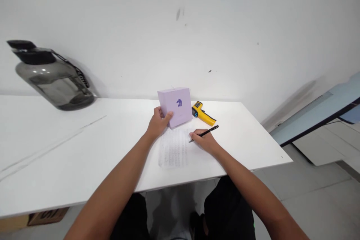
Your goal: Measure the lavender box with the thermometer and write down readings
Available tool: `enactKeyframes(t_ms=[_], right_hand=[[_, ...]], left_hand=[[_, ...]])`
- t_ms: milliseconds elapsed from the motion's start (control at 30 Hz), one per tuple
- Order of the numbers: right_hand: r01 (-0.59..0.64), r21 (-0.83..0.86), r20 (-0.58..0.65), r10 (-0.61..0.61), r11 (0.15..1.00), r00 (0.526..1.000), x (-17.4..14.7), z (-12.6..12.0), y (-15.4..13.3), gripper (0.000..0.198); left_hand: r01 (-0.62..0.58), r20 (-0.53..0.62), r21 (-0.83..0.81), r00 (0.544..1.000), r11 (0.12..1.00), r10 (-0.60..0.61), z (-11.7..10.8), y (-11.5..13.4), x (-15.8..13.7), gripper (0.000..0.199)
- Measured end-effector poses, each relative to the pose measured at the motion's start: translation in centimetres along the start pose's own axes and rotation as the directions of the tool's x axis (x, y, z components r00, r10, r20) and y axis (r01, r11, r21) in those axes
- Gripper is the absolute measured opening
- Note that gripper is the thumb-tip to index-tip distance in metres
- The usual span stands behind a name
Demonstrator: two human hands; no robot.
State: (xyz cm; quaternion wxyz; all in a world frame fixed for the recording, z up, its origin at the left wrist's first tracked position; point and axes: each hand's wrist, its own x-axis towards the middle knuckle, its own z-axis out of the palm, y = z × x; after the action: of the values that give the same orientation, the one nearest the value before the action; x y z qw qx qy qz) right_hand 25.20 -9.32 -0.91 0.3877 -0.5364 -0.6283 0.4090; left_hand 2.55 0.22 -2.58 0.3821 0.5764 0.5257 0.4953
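Note:
A light purple box (181,114) with a dark horse-head mark on its front is gripped at its lower left side by my left hand (161,122), thumb on the front face. It is tilted a little. My right hand (204,139) holds a slim black pen (209,130), its tip pointing down and left over the table. Under and in front of the box lies a sheet of paper (173,152) covered with rows of small, blurred marks. Just right of the box rests a yellow and black infrared thermometer (206,116).
On the white table (84,172), a large grey see-through water bottle (56,78) with a black lid stands at the far left. A white wall (225,37) rises behind the table. At the right is a pale panel with a dark edge (317,108). A cardboard box (47,215) shows below.

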Motion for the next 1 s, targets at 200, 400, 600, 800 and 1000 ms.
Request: enactKeyframes(t_ms=[200, 400, 600, 800, 1000], right_hand=[[-0.024, -0.040, 0.014, 0.025, 0.999, 1.000, 0.0, 0.0, -0.1, 0.034], [-0.045, -0.033, -0.004, 0.045, 0.998, 0.999, -0.1, 0.0, -0.2, 0.035], [-0.036, -0.018, 0.010, 0.037, 0.999, 0.999, -0.2, 0.0, 0.0, 0.033], [-0.096, 0.160, 0.065, 0.087, 0.982, 0.994, 1.0, -0.6, 0.5, 0.031], [-0.304, 0.118, 0.235, 0.271, 0.945, 0.933, 3.9, -1.2, -1.6, 0.030]], left_hand=[[0.001, -0.002, 0.055, 1.000, 0.998, -0.001, 0.0, 0.0, 0.0, 0.070], [-0.003, 0.010, 0.056, 1.000, 0.998, 0.003, 0.0, -0.1, 0.1, 0.072], [0.015, 0.010, 0.016, 1.000, 1.000, -0.015, 0.0, 0.1, -0.1, 0.071], [0.031, -0.002, -0.018, 1.000, 0.999, -0.031, 0.0, 0.0, 0.0, 0.072], [0.023, -0.006, -0.039, 1.000, 0.999, -0.023, 0.0, -0.1, 0.2, 0.072]])
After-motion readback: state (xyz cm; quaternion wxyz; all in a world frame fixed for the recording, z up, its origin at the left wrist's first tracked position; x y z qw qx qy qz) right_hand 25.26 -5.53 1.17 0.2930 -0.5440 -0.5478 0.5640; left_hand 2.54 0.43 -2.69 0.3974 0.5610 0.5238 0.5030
